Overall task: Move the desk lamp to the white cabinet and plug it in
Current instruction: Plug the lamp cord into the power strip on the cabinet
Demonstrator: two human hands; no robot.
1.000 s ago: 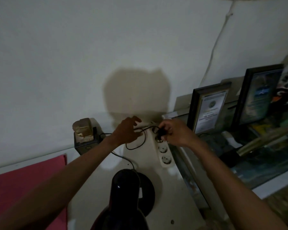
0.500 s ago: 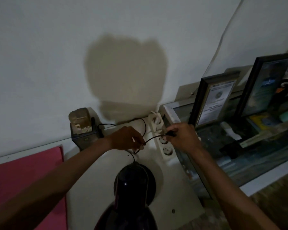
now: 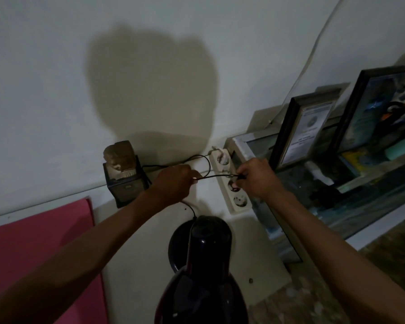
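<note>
Two hands pinch cord (image 3: 211,177): left hand (image 3: 173,183), right hand (image 3: 255,177) at plug over power strip (image 3: 240,203), cabinet (image 3: 136,242) right edge; dim light risks missed socket.

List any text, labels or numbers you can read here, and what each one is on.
No text can be read.
Certificate in the near frame: a round seal and printed lines, too blurred to read.
Far frame: a picture, no clear words.
Dark box: faint marks, too dim to read.
Power strip and lamp: no markings visible.
</note>
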